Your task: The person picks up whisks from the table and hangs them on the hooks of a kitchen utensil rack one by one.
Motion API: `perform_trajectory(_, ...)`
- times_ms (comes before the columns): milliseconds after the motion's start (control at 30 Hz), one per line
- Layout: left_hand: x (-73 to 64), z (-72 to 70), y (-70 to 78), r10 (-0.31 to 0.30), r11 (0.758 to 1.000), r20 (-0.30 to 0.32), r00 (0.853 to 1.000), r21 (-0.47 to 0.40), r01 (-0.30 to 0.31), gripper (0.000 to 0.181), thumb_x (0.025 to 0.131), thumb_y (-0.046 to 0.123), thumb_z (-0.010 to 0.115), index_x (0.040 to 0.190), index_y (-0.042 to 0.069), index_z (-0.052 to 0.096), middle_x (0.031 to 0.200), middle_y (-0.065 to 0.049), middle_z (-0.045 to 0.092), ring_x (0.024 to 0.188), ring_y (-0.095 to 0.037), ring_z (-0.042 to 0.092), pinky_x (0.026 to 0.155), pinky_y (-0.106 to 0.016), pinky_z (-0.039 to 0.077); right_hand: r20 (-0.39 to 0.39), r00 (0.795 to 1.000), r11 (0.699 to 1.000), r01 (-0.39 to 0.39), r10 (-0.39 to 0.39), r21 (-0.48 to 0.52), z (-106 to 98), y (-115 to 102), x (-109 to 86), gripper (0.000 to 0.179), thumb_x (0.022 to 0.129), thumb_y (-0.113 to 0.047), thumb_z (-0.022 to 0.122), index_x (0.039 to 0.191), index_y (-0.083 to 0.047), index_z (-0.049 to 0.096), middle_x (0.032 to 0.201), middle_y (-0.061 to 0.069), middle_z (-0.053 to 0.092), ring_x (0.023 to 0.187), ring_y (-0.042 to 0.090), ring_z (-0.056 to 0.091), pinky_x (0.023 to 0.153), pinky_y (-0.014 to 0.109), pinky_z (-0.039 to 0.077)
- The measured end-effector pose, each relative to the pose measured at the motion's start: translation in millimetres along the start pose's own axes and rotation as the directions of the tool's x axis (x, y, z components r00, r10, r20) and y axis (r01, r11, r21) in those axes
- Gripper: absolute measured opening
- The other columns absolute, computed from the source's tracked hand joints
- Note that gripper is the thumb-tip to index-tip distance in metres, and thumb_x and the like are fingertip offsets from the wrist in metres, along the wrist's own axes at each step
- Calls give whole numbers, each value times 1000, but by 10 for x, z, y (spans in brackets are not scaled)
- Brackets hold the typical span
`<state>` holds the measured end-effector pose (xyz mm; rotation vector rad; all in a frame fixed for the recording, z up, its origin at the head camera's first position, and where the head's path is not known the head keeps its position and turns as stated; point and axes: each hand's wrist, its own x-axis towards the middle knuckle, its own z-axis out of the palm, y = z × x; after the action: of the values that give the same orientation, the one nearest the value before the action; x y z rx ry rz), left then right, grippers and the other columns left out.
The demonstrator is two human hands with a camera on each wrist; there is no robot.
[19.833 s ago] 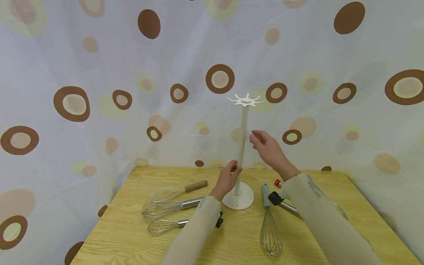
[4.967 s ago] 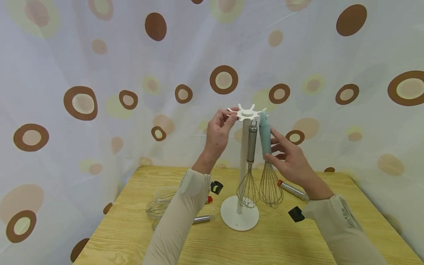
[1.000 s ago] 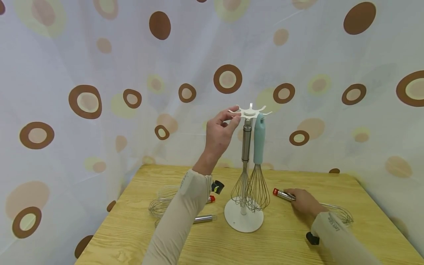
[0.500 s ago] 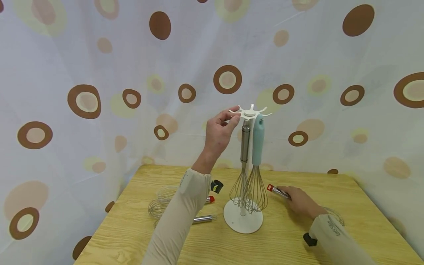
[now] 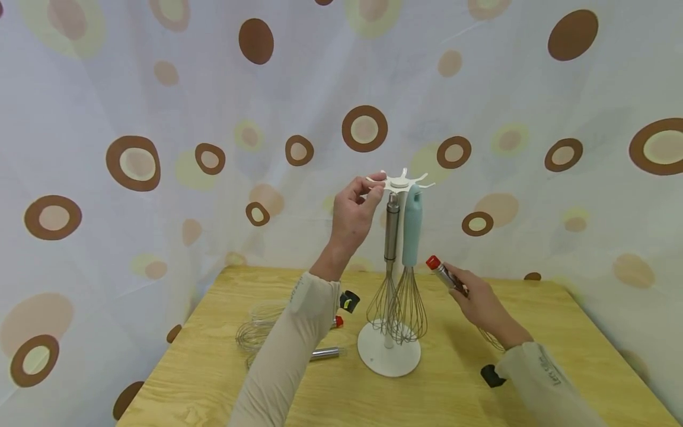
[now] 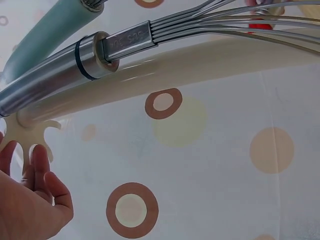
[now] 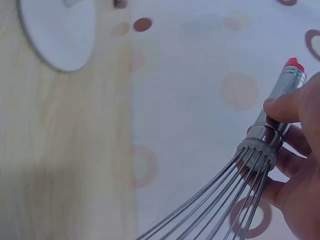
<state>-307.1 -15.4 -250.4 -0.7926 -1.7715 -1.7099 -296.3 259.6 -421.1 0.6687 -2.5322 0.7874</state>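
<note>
A white stand (image 5: pixel 399 183) with a crown of curved hooks rises from a round base in the head view. My left hand (image 5: pixel 352 214) pinches one of its hooks at the left side between thumb and fingers. From the crown hang a steel-handled whisk (image 5: pixel 392 234) and, right beside it, a light blue-handled whisk (image 5: pixel 412 231). To the right, my right hand (image 5: pixel 480 299) grips a red-tipped whisk (image 7: pixel 280 95) by its steel handle, raised above the table. Its red end points up and left toward the stand, and its wires trail below the hand.
Several whisks (image 5: pixel 251 335) lie at the table's left, partly hidden by my left sleeve. One steel handle (image 5: pixel 325 353) and a red tip (image 5: pixel 338 321) stick out past it. A patterned curtain (image 5: pixel 299 89) hangs behind the wooden table (image 5: pixel 437 391).
Earlier the hooks were bare; the steel and blue whisks now hang there. In the last second my right hand has lifted the red-tipped whisk off the table. My left hand stays on the hook.
</note>
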Motion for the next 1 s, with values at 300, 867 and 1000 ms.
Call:
perform_trajectory(300, -13, -10, 3, -2, 1000, -1, 1000, 2, 2, 16, 94, 13, 53, 95, 0, 62, 112, -7, 64, 91, -12, 56, 72, -21, 41, -120, 989, 995, 94, -90, 34, -186, -305, 155, 57, 90, 6, 58, 142, 0, 38, 109, 21, 57, 93, 32, 57, 70, 49, 51)
perform_trajectory(867, -32, 10, 57, -11, 1000, 0, 1000, -5, 11, 15, 95, 11, 52, 95, -2, 61, 113, -10, 64, 94, -20, 57, 71, -22, 40, -318, 936, 971, 200, -151, 130, -477, -846, 353, 62, 86, 14, 58, 143, -3, 39, 117, 20, 56, 96, 25, 55, 77, 40, 52)
perform_trajectory(1000, -31, 14, 53, -2, 1000, -2, 1000, -11, 2, 15, 94, 11, 52, 94, -2, 60, 113, -11, 64, 94, -27, 57, 71, -22, 40, -339, 927, 960, 225, -159, 167, -545, -953, 420, 63, 88, 13, 56, 145, -5, 36, 112, 19, 57, 94, 16, 52, 82, 18, 46)
